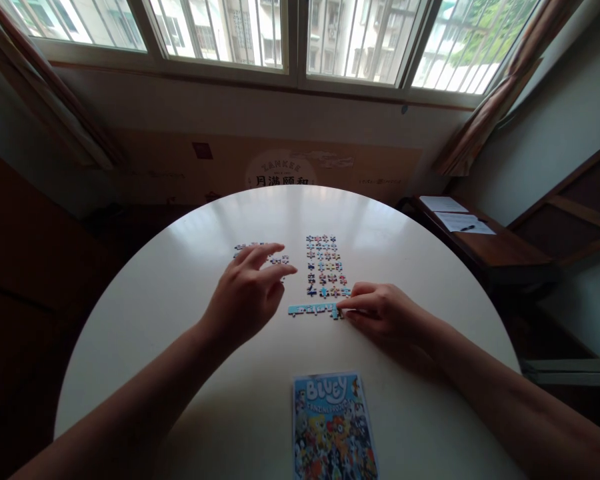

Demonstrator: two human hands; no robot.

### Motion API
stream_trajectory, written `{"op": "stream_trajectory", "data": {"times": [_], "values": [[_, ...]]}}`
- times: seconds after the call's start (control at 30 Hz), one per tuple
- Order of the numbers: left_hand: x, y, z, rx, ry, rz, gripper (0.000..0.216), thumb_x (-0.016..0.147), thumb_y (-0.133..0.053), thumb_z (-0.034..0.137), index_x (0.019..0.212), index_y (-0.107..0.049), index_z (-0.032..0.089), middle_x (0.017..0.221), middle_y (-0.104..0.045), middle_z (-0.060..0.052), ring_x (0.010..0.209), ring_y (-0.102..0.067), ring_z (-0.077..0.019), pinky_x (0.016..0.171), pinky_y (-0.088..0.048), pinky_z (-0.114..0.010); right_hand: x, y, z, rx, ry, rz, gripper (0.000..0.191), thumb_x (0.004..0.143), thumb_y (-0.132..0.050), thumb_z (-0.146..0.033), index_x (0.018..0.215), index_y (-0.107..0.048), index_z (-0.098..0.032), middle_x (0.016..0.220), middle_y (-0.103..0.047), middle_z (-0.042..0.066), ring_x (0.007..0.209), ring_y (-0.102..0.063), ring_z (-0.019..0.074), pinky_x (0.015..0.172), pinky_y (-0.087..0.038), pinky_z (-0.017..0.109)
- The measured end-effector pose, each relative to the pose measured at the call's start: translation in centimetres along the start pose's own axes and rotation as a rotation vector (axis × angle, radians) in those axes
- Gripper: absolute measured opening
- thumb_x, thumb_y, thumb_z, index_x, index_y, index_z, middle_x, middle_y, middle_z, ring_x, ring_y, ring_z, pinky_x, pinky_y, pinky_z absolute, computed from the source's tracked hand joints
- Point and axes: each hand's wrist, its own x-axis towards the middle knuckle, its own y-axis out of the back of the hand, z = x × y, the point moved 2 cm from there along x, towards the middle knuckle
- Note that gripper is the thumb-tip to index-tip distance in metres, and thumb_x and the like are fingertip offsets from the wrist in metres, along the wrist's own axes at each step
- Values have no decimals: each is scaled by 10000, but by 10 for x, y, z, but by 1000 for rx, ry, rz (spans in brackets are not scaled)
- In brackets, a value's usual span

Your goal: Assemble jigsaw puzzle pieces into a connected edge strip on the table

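Observation:
My right hand (pixel 380 308) touches the right end of a joined light-blue strip of jigsaw pieces (pixel 307 309), its fingertips pressed together there on a piece. Raised over the table, my left hand (pixel 247 287) has its fingers apart and holds nothing. Beneath and behind it lies a group of loose jigsaw pieces (pixel 253 246), partly hidden by the hand. Just beyond the strip, more loose pieces (pixel 325 256) lie in several tidy rows. Closer to me is a colourful picture sheet (pixel 334 427) headed "BLUEY", lying flat.
All of this is on a round white table (pixel 130 320). Off to the right, a low wooden side table (pixel 500 247) carries papers (pixel 463 223) and a pen. Barred windows, curtains and a large printed box or panel (pixel 170 157) stand behind the table.

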Motion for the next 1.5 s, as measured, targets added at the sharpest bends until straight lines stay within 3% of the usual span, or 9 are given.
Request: {"op": "stream_trajectory", "data": {"times": [0.2,0.4,0.53,0.63,0.73,0.87,1.07,1.33,1.5], "values": [[4,13,-23,-13,177,96,356,899,-551,130,1204,-718,209,1240,-713,-104,1161,-655,-283,988,-585,-504,0,-3,1,-23,-11,4,203,965,-657,-284,1107,-800,-263,932,-716,30,676,-617,102,647,-449,238],[5,15,-32,-41,271,117,384,874,-560,147,1230,-690,208,1258,-705,-99,1097,-679,-269,956,-601,-461,-1,-4,3,-2,-12,12,224,952,-682,-278,1149,-785,-254,976,-719,38,686,-624,100,650,-467,234],[6,16,-37,-102,312,165,345,854,-559,139,1161,-703,201,1198,-717,-88,980,-693,-232,865,-618,-401,-1,-3,4,42,-7,50,229,950,-672,-269,1144,-784,-222,937,-700,41,624,-566,85,612,-460,230],[6,15,-48,-188,404,242,258,800,-547,112,985,-707,195,1002,-722,-52,847,-682,-188,738,-607,-324,0,-1,7,83,-14,185,214,963,-635,-263,1081,-788,-171,819,-668,35,564,-509,85,569,-446,240],[3,14,-61,-199,495,369,138,713,-541,88,752,-613,199,805,-648,-13,726,-623,-159,626,-550,-274,0,0,15,158,-137,385,230,975,-624,-314,1007,-790,-159,768,-678,46,579,-540,114,567,-466,260],[-3,16,-72,-230,542,515,136,636,-515,77,677,-530,206,702,-565,12,666,-555,-144,570,-474,-254,-1,0,29,330,-390,577,317,924,-684,-447,961,-789,-149,871,-740,97,712,-642,173,618,-518,290],[-6,14,-81,-420,684,544,142,622,-486,93,657,-566,205,644,-560,18,606,-541,-137,560,-429,-262,9,2,40,650,-761,593,449,794,-752,-526,957,-761,-108,511,-457,-46,414,-357,79,356,-253,211],[-4,1,-83,-404,606,543,180,565,-463,53,578,-562,203,650,-564,1,631,-542,-142,548,-412,-253,24,9,44,623,-929,620,165,834,-712,-305,876,-734,-148,570,-474,-39,430,-397,66,333,-296,169],[-4,0,-78,-459,632,529,191,577,-467,51,592,-583,201,644,-582,4,597,-544,-137,528,-408,-250,31,14,54,665,-1020,585,99,855,-681,-227,863,-737,-145,621,-506,-25,409,-394,52,322,-287,173]]}}
